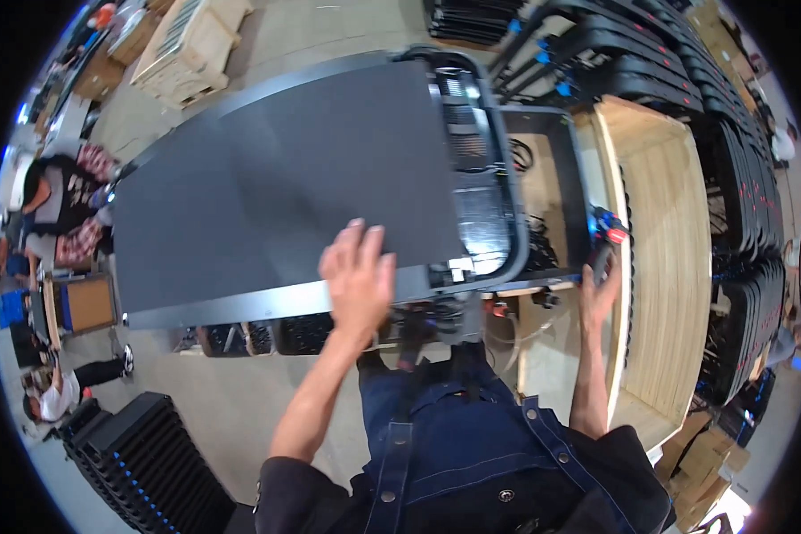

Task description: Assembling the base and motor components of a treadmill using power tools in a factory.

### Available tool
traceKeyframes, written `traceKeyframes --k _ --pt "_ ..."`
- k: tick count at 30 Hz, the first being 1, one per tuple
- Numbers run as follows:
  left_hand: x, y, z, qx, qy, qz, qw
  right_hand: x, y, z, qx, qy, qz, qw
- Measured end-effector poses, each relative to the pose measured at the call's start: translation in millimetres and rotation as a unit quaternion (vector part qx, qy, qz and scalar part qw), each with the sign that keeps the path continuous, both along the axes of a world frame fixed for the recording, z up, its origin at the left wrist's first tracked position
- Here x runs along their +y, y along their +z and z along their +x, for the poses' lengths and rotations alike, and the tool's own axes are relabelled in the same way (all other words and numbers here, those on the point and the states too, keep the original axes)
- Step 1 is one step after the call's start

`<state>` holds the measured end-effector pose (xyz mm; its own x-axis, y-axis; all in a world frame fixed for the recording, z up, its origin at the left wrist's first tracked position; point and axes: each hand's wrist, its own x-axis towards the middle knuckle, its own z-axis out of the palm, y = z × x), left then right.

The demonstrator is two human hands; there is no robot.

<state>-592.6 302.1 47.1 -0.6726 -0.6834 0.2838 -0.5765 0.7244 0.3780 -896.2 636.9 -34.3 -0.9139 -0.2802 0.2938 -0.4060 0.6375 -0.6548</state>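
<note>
- A large flat grey panel fills the middle of the view, tilted, its near edge just in front of the person's waist and its far right end joined to a black frame with rounded corners.
- A pale wooden crate stands open to the right of the panel, with a black tray-like frame and loose cables inside it.
- Rows of black stacked parts line the far right; another black stack sits on the floor at lower left.
- The left hand lies flat on the panel's near edge, fingers spread and released, pressing on the grey surface rather than gripping.
- The right hand reaches to the crate's inner wall, fingers curled around a small blue and red tool just past the panel's right corner.
</note>
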Motion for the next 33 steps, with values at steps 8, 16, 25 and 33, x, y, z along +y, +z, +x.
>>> traceKeyframes --k 8,16,25,33 --pt "-43.7 -10.8 105.9 0.072 -0.145 0.074 0.984 -126.0 83.9 255.6 -0.398 0.225 -0.085 0.885" --pt "-169.8 7.7 347.1 -0.088 -0.106 -0.005 0.991 -251.6 74.4 407.8 -0.67 0.266 -0.135 0.679" --pt "-194.6 -23.2 392.3 -0.066 -0.07 -0.12 0.988 -319.7 24.6 428.7 -0.769 0.138 -0.381 0.494" --pt "-192.0 -31.7 389.8 -0.057 -0.064 -0.201 0.976 -321.0 14.0 421.2 -0.764 0.113 -0.351 0.529"
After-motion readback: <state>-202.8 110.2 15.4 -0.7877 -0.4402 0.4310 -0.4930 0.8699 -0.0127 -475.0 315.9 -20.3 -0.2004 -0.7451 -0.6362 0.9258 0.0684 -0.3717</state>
